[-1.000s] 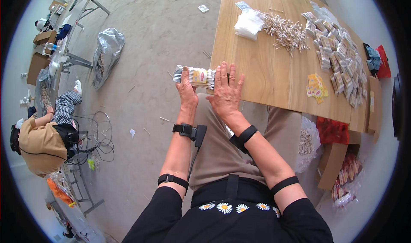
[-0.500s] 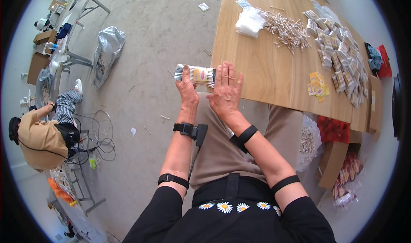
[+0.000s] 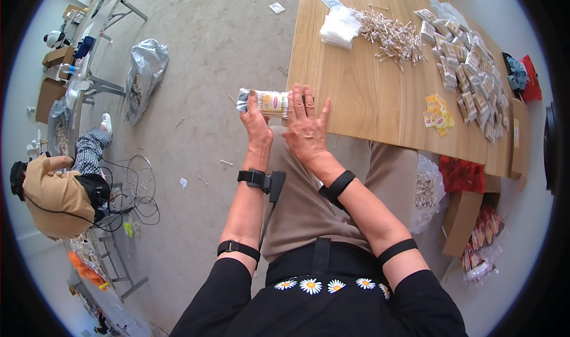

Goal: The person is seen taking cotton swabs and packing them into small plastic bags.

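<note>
My left hand [image 3: 257,126] is closed round a clear pack of cotton swabs [image 3: 273,103], thumb on top, beside the table's left edge. The pack lies sideways, with a yellow and white label showing inside and a loose, crinkled plastic end at its left. Over its right end rests my right hand [image 3: 307,129], flat with its fingers stretched out, partly hiding that end. On the wooden table [image 3: 356,99] lie a heap of loose cotton swabs [image 3: 393,39], a stack of clear plastic bags [image 3: 341,28] and some yellow label cards [image 3: 439,113].
Many filled swab packs [image 3: 475,76] are piled on the table's right. Cardboard boxes [image 3: 463,221] and a clear bag of swabs [image 3: 426,191] stand below it. At the left, a co-worker [image 3: 56,194] sits by another table, near cables [image 3: 139,186] and a grey plastic bag [image 3: 145,79].
My right hand's fingers have spread a little and shifted slightly left over the pack's end. The left hand keeps its hold. The whole view has shifted slightly.
</note>
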The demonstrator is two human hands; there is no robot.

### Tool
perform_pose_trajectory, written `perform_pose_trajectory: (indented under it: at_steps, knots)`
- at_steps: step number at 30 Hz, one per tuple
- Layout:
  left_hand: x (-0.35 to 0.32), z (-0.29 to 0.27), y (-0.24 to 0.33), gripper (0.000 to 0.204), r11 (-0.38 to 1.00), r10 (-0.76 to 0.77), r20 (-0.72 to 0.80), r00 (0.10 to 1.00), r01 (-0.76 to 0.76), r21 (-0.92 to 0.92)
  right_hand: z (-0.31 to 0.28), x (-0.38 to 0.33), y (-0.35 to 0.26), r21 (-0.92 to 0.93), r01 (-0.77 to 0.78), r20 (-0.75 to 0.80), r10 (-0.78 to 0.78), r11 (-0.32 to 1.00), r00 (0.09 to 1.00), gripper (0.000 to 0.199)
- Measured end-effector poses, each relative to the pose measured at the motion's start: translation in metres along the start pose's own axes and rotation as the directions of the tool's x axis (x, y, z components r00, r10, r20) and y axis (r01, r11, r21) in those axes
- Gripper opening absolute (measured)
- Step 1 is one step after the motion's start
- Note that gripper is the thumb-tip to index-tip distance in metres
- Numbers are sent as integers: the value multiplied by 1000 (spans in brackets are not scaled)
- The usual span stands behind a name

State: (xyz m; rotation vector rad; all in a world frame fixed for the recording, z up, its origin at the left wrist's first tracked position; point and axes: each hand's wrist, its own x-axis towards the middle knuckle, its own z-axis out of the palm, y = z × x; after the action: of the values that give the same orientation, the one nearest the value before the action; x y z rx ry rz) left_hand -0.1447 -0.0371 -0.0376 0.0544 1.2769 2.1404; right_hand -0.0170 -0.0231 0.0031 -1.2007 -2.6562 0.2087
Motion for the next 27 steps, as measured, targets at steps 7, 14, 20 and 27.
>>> perform_pose_trajectory:
  at_steps: [7, 14, 20, 27]
  knots:
    - [-1, -3, 5, 17, 998, -1, 53, 999, -3, 58, -5, 5, 1, 37, -83, 79, 79, 996, 994, 107]
    - [3, -6, 4, 17, 993, -24, 86, 996, 14, 120, -2, 10, 8, -28, -14, 77, 16, 1000, 997, 109]
    - [2, -8, -1, 17, 997, -30, 25, 999, 28, 77, 11, -4, -6, -46, -112, -34, 111, 993, 993, 109]
    - [-1, -8, -2, 19, 995, -7, 14, 1000, 6, 98, 9, -1, -15, -101, -119, -69, 112, 988, 991, 64]
